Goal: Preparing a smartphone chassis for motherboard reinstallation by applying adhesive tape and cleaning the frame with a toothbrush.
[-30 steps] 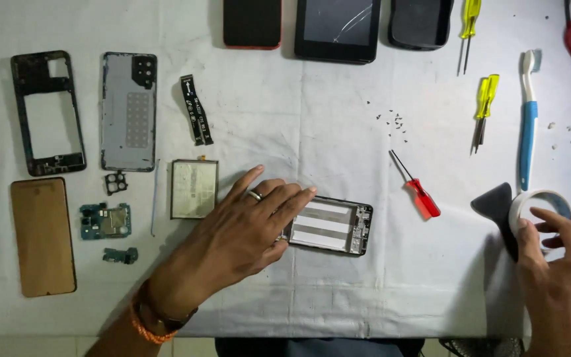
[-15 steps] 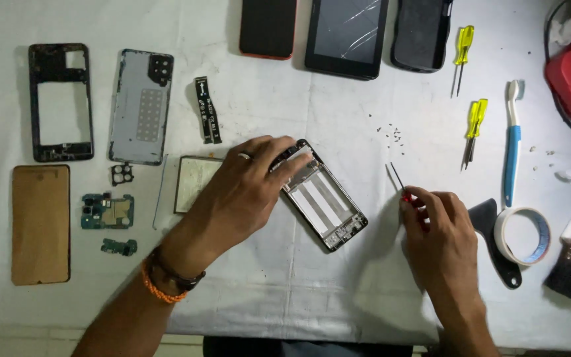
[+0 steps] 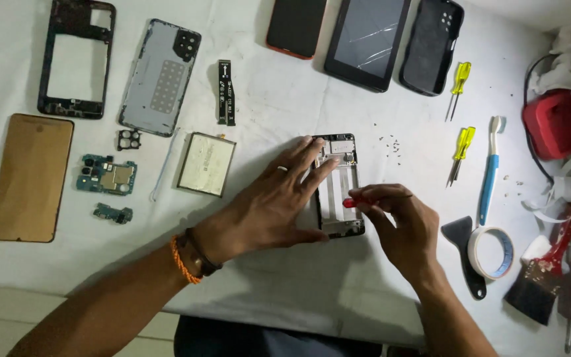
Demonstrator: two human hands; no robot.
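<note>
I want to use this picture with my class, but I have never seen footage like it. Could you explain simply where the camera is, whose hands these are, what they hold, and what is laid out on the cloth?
The camera sits on a person's head and looks down, so both hands are the wearer's own. The left hand, with a ring and orange wristband, presses flat on an opened phone frame. The right hand pinches a red-handled screwdriver over that frame.

On the white cloth lie phone parts: a black frame, a grey back plate, a tan panel, a battery and a blue circuit board. To the right are two yellow screwdrivers, a blue toothbrush, a roll of tape and tiny loose screws.
</note>
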